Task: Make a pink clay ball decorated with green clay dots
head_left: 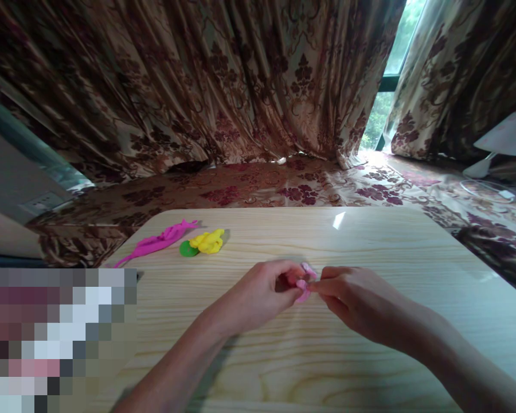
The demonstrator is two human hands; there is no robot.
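Pale pink modelling clay (303,290), a small soft-looking piece with curled edges, is held just over the wooden-topped table (258,367). My left hand (262,292) curves around its left side, thumb and fingers closed on it. From the right, my right hand (356,295) meets the same piece with its index fingertip, the fingers bunched together. The fingers partly cover the clay, so its full shape is hidden. Farther back on the left lie a crumpled yellow lump (210,241), a flat green round piece (188,249) touching it, and a long stretched magenta piece (161,240).
Behind the table is a ledge (249,189) covered in floral cloth, with patterned curtains (223,86) above it. A white lamp (505,137) with a cable stands at the far right. Blurred blocks cover the lower left corner.
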